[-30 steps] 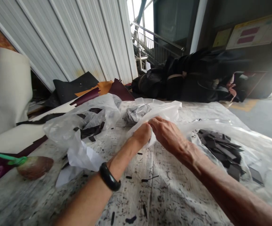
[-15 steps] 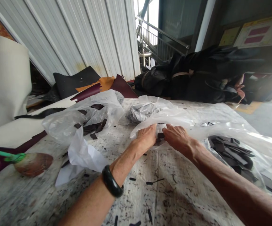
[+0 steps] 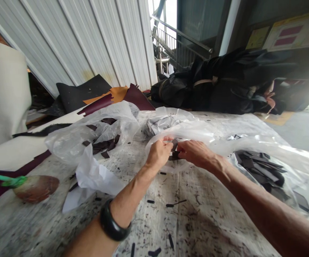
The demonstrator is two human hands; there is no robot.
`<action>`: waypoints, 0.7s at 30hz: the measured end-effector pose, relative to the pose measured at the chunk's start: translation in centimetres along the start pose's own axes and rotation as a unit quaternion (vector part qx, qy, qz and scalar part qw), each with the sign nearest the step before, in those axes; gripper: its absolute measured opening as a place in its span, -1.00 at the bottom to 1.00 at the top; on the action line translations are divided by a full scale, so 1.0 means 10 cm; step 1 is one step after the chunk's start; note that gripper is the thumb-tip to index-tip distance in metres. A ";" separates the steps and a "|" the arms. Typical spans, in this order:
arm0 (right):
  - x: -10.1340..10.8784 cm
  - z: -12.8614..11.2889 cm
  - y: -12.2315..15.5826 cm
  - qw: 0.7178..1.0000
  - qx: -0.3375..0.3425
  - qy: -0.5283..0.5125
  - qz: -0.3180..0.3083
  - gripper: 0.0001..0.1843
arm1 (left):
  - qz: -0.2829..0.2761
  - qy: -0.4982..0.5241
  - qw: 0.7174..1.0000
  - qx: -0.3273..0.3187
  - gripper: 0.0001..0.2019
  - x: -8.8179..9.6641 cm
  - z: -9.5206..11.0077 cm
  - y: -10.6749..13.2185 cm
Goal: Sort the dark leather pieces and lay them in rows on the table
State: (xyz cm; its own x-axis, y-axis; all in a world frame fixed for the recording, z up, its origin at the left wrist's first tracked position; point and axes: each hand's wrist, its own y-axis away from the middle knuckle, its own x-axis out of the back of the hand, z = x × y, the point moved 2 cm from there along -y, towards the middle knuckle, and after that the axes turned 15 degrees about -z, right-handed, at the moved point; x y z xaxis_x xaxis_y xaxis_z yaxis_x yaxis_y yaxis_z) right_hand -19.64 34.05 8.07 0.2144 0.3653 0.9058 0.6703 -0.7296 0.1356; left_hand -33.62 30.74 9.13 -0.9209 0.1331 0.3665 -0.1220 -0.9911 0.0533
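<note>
My left hand (image 3: 158, 153), a black bangle (image 3: 114, 221) on its forearm, has its fingers curled in at the mouth of a clear plastic bag (image 3: 194, 132). What its fingertips hold is hard to make out. Facing it, my right hand (image 3: 195, 151) is closed on a dark flat strip (image 3: 174, 156) that looks like leather. Another small dark piece shows between the two hands. To the right lies a clear bag with several dark strips (image 3: 261, 167) inside. An open plastic bag (image 3: 66, 141) with more dark pieces (image 3: 106, 145) rests on the left.
Dark scraps litter the stained table (image 3: 149, 228). Crumpled white paper (image 3: 92, 171) and a brownish rounded object with a green handle (image 3: 36, 187) lie left. Behind are coloured sheets (image 3: 137, 98), a large black bundle (image 3: 210, 85) and a corrugated wall (image 3: 103, 39). A pale roll (image 3: 4, 92) stands far left.
My left hand has shifted slightly left, its fingers now more visible. My right hand has moved a little left, and more of the dark pieces shows between the hands. The view has shifted slightly.
</note>
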 end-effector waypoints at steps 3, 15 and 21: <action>-0.06 -0.03 -0.08 0.998 -0.008 0.036 -0.050 -0.91 | 0.006 0.047 0.999 -0.005 -0.78 0.04 0.01 0.23; -0.05 -0.13 -0.07 0.993 -0.013 0.083 -0.079 -0.89 | 0.026 -0.090 0.995 -0.040 -0.58 0.09 0.00 0.45; -0.10 -0.02 -0.04 0.998 -0.021 0.037 -0.047 -0.88 | -0.012 -0.140 0.990 -0.025 -0.78 0.06 -0.04 0.05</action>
State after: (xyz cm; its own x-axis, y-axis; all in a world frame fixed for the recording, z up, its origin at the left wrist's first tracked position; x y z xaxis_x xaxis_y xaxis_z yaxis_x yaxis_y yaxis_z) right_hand -20.33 33.84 7.17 0.0986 0.3913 0.9150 0.6550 -0.7177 0.2363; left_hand -34.35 30.36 8.95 -0.7797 0.1463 0.6089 -0.1679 -0.9856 0.0217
